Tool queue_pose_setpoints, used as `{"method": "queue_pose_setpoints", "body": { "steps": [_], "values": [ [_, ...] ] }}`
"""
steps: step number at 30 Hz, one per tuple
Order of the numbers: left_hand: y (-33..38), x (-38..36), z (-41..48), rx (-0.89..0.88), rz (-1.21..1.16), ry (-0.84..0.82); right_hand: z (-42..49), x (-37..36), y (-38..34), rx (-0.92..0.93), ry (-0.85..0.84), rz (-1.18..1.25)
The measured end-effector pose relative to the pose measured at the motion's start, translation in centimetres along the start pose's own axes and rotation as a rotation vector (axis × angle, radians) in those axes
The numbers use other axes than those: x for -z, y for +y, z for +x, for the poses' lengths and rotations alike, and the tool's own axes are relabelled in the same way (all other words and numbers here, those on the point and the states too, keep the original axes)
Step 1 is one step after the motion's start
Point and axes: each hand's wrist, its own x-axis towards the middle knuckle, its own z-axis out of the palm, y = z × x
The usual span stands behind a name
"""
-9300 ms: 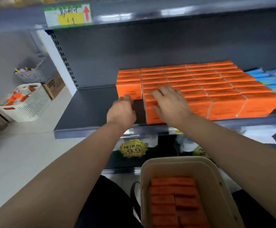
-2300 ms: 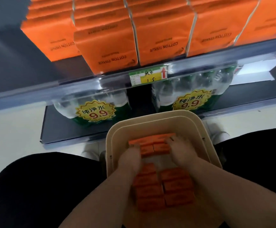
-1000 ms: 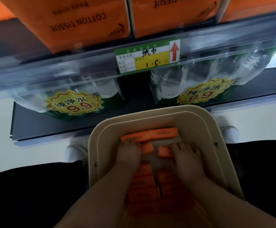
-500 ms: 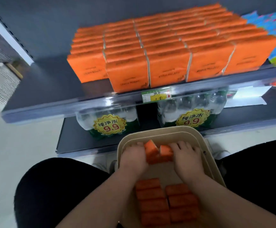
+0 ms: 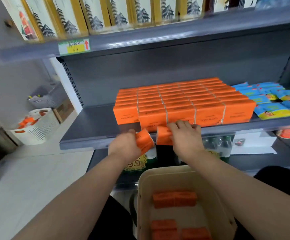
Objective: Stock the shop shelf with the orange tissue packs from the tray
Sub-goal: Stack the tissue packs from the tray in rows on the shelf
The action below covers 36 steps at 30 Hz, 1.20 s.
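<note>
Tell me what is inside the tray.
Orange packs lie in the tray: one row across the middle, more at the near end, bare floor between. The near end runs out of frame, so the full count cannot be seen.

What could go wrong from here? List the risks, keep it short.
1. The left hand holds the left pack tilted at the shelf lip. It could catch on that edge and drop.
2. The right hand holds the right pack close to the front row. A hard push may knock that row askew.
</note>
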Motion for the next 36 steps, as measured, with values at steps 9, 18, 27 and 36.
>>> {"method": "queue_pose_setpoints", "body": {
  "steps": [9,18,27,36],
  "values": [
    [-3.9,4.4,7.7,0.107,0.143,0.053,6.7,2.4,-1.8,0.073,0.09,-0.005],
    [-4.9,2.4,13.9,0.042,0.229,0.023,8.3,0.9,-1.1,0.108,-0.082,0.023],
    [-5.6,-0.3,15.6,0.026,0.046,0.194,8.3,0.1,-2.6,0.137,-0.146,0.101],
    [-10.9,3.3,11.9,0.167,-0.171,0.358,12.0,-0.4,-11.4,0.278,-0.097,0.224]
  ]
}}
